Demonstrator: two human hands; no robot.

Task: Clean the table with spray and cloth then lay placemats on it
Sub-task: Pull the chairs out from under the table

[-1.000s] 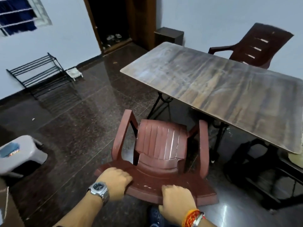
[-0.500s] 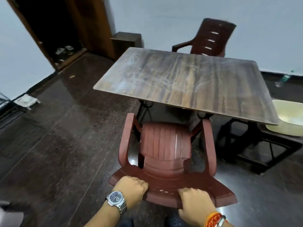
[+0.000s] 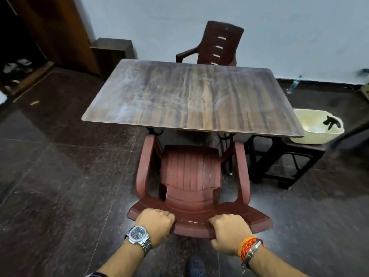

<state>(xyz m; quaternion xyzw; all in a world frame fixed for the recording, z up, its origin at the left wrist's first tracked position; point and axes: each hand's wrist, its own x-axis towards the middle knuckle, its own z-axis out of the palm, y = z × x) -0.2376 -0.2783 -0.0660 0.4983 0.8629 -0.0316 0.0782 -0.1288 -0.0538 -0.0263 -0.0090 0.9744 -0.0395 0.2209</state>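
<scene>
1. Head view, lower centre: the left hand [image 3: 157, 226], wearing a wristwatch [image 3: 138, 235], and the right hand [image 3: 229, 232], with red and orange wrist bands [image 3: 249, 246], are both closed tight over the top rail of the reddish plastic chair [image 3: 191, 176].
2. The table [image 3: 191, 96] fills the middle of the frame, directly above the chair — its near edge touches or overhangs the armrest tips; I cannot tell which. Its top is bare and streaked.
3. The tabletop's long axis appears to run toward the top of the frame; both hands sit about equally far from it.
4. No spray, cloth or placemats are visible — cleaning looks not yet begun.
5. Upper centre: a darker chair [image 3: 215, 45]. Right edge: a cream basket [image 3: 317, 134].
</scene>
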